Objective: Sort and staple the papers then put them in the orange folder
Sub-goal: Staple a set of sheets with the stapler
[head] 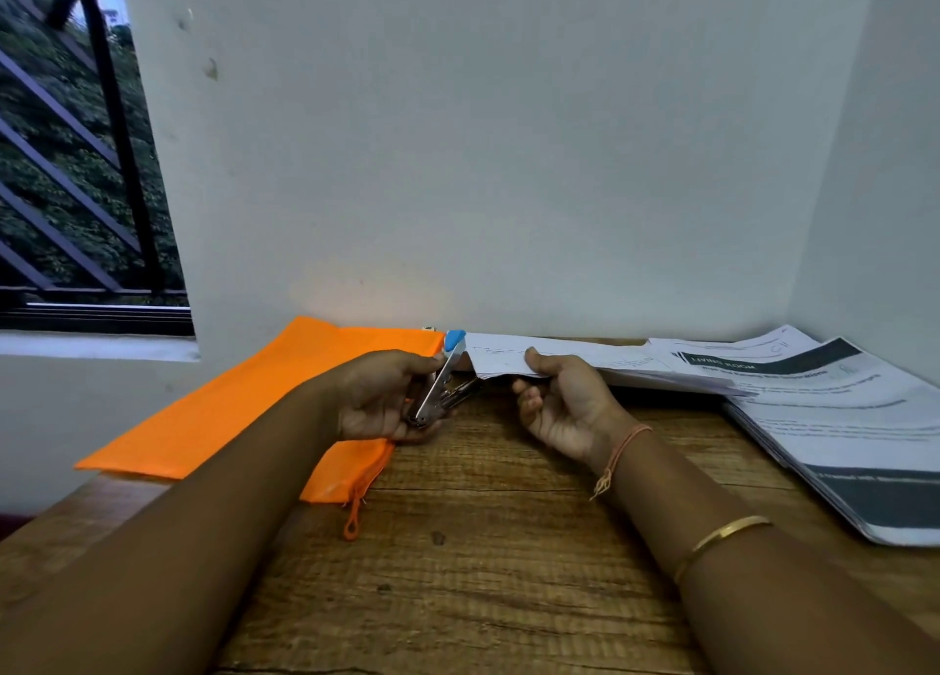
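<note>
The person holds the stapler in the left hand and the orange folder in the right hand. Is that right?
Not quite. The right hand grips the papers by a corner, not the orange folder, which lies flat on the wooden table. The head view shows this. The left hand does hold the stapler.

Right of the orange folder [229,404], my stapler [440,386] is silver with a blue tip; farther right, my white papers [839,420] carry dark grey bands.
</note>
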{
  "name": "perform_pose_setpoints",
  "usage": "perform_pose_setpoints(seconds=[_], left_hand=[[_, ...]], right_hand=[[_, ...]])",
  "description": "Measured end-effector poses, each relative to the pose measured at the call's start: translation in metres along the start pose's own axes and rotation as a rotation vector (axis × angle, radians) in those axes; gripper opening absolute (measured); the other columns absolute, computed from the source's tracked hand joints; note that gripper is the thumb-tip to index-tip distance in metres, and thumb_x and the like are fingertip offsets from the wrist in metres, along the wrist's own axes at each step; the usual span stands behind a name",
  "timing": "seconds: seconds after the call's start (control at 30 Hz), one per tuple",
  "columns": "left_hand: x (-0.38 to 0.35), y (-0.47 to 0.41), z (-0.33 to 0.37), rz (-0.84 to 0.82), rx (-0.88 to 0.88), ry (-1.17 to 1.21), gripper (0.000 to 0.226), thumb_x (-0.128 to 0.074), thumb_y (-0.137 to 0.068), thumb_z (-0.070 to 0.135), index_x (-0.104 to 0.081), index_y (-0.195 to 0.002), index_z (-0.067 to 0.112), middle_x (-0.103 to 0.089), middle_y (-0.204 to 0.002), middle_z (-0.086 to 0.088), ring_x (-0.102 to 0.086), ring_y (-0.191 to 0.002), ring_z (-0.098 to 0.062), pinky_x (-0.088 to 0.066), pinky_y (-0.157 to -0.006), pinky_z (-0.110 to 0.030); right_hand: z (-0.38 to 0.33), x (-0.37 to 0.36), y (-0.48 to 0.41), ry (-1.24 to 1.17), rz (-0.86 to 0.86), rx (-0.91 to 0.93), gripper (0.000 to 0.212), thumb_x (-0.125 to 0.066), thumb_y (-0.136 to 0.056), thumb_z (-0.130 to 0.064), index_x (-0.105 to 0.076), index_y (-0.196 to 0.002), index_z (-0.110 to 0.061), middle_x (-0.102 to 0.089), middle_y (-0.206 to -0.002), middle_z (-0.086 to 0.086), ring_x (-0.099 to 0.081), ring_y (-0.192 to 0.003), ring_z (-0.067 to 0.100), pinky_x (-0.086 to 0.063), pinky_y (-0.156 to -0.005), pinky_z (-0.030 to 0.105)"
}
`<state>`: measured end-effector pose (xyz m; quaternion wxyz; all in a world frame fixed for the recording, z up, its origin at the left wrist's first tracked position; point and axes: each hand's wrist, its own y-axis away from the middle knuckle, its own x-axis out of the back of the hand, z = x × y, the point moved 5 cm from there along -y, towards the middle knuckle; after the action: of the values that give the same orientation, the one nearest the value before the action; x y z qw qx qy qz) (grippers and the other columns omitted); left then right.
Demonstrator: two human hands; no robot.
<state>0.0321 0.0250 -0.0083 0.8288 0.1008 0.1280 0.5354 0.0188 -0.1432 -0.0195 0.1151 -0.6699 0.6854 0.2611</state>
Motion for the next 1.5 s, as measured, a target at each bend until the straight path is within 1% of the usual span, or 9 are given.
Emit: perform_pose_setpoints(seconds=[0.27,0.4,0.53,0.7,0.83,0.97,1.13,1.37,1.5], left_hand=[[0.007,0.002,0.009,0.034,-0.175,0.009,0.016,-0.049,-0.095,0.02,-0.059,-0.1,0.009,-0.061,-0.097,-0.01,-0.062,-0.095,-0.026,-0.057,-0.072,-0.035],[0.012,0.002,0.011,0.054,-0.224,-0.028,0.014,-0.049,-0.095,0.02,-0.058,-0.102,0.012,-0.056,-0.113,-0.013,-0.057,-0.106,-0.028,-0.057,-0.064,-0.028],[0.013,0.001,0.008,0.052,-0.205,0.002,0.011,-0.047,-0.095,0.018,-0.056,-0.101,0.012,-0.052,-0.117,-0.015,-0.057,-0.099,-0.025,-0.054,-0.057,-0.025],[0.007,0.005,0.009,0.067,-0.152,0.033,0.021,-0.042,-0.097,0.027,-0.056,-0.101,0.012,-0.063,-0.095,-0.011,-0.064,-0.074,-0.017,-0.049,-0.054,-0.024],[0.003,0.008,0.008,0.177,-0.19,-0.301,0.039,-0.053,-0.088,0.047,-0.059,-0.103,0.012,-0.061,-0.075,-0.005,-0.051,-0.053,-0.008,-0.038,-0.048,-0.019],[0.004,0.004,0.014,0.363,-0.362,-0.56,0.027,-0.062,-0.089,0.03,-0.063,-0.099,0.005,-0.058,-0.065,0.001,-0.048,-0.038,0.002,-0.034,-0.041,-0.013],[0.006,0.001,0.018,0.477,-0.486,-0.854,0.024,-0.057,-0.092,0.027,-0.061,-0.097,0.005,-0.063,-0.07,0.003,-0.056,-0.055,0.001,-0.041,-0.06,-0.024],[0.001,0.003,0.016,0.375,-0.484,-0.628,0.014,-0.065,-0.087,0.019,-0.062,-0.091,0.007,-0.058,-0.068,0.001,-0.052,-0.043,0.008,-0.036,-0.042,-0.004],[0.001,0.004,0.015,0.379,-0.458,-0.617,0.012,-0.069,-0.084,0.018,-0.061,-0.087,0.009,-0.06,-0.069,0.0,-0.053,-0.047,0.004,-0.038,-0.044,-0.006]], right_hand=[[-0.002,0.004,-0.002,0.012,0.0,0.003,0.013,-0.047,-0.098,-0.018,-0.048,-0.091,-0.007,-0.047,-0.056,0.007,-0.038,-0.031,0.007,-0.034,-0.031,0.013],[-0.002,0.003,0.0,0.014,-0.003,0.003,0.015,-0.047,-0.098,-0.019,-0.049,-0.089,-0.007,-0.046,-0.057,0.007,-0.038,-0.032,0.006,-0.033,-0.031,0.013],[-0.001,0.003,0.001,0.025,-0.005,0.01,0.016,-0.047,-0.098,-0.019,-0.05,-0.089,-0.006,-0.047,-0.054,0.007,-0.038,-0.032,0.006,-0.033,-0.031,0.013],[0.001,0.003,0.0,0.032,-0.014,0.005,0.016,-0.047,-0.098,-0.019,-0.05,-0.09,-0.006,-0.047,-0.053,0.007,-0.039,-0.032,0.007,-0.034,-0.031,0.013],[0.001,0.003,0.0,0.038,-0.018,-0.001,0.015,-0.047,-0.098,-0.019,-0.051,-0.093,-0.006,-0.048,-0.051,0.006,-0.04,-0.032,0.007,-0.034,-0.031,0.014],[0.001,0.002,0.001,0.048,-0.02,-0.001,0.015,-0.047,-0.099,-0.019,-0.051,-0.092,-0.006,-0.049,-0.049,0.006,-0.04,-0.032,0.007,-0.034,-0.032,0.014],[0.002,0.002,0.002,0.063,-0.012,-0.006,0.015,-0.047,-0.098,-0.019,-0.052,-0.091,-0.006,-0.049,-0.05,0.006,-0.04,-0.034,0.007,-0.035,-0.032,0.014],[0.005,0.001,0.001,0.095,-0.02,-0.003,0.016,-0.047,-0.099,-0.019,-0.055,-0.094,-0.006,-0.049,-0.051,0.006,-0.04,-0.034,0.007,-0.035,-0.033,0.014],[0.005,0.002,0.0,0.113,-0.021,-0.007,0.016,-0.047,-0.099,-0.019,-0.055,-0.096,-0.006,-0.05,-0.052,0.006,-0.04,-0.034,0.007,-0.035,-0.033,0.014]])
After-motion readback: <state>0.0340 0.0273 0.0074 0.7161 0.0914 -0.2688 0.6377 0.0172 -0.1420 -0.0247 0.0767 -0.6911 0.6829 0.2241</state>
